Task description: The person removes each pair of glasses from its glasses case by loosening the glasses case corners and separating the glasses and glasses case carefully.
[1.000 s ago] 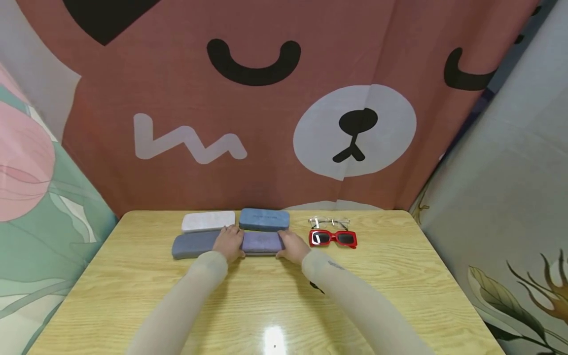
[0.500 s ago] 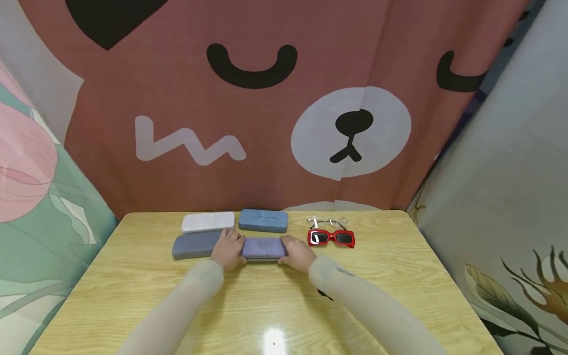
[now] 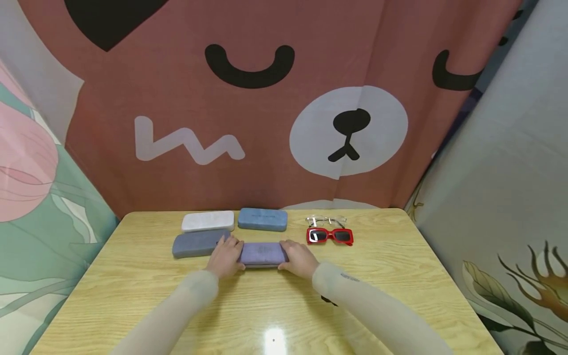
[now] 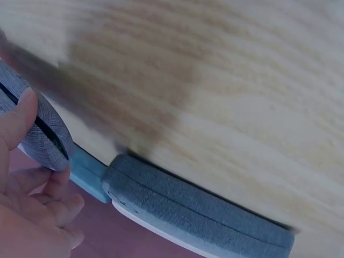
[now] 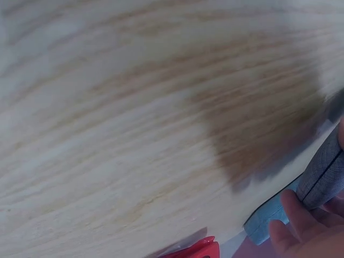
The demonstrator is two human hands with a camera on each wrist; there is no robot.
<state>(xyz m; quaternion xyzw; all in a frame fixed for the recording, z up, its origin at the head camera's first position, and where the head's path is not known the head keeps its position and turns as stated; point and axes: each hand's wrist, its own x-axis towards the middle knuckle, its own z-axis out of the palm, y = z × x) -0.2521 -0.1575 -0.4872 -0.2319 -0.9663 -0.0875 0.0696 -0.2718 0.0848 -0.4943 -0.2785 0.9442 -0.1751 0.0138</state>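
Both hands hold a purple glasses case (image 3: 264,253) by its two short ends, over the middle of the table. My left hand (image 3: 226,256) grips its left end; in the left wrist view the thumb (image 4: 26,110) lies across the dark seam of the case (image 4: 51,142). The right hand (image 3: 300,259) grips the opposite end, its fingers (image 5: 301,220) against the case (image 5: 322,174) in the right wrist view. Just left of the left hand lies a grey-blue glasses case (image 3: 197,244). I cannot tell whether the purple case touches the tabletop.
Behind the hands lie a white glasses case (image 3: 207,221) and a blue one (image 3: 263,219). To the right are clear-lensed glasses (image 3: 326,221) and red sunglasses (image 3: 330,236). A printed curtain (image 3: 177,187) hangs along the back edge of the wooden table (image 3: 390,276).
Both hands have drawn the purple case toward me, away from the blue case behind it. More of the grey-blue case's right end now shows. The other cases and the eyewear stay put.
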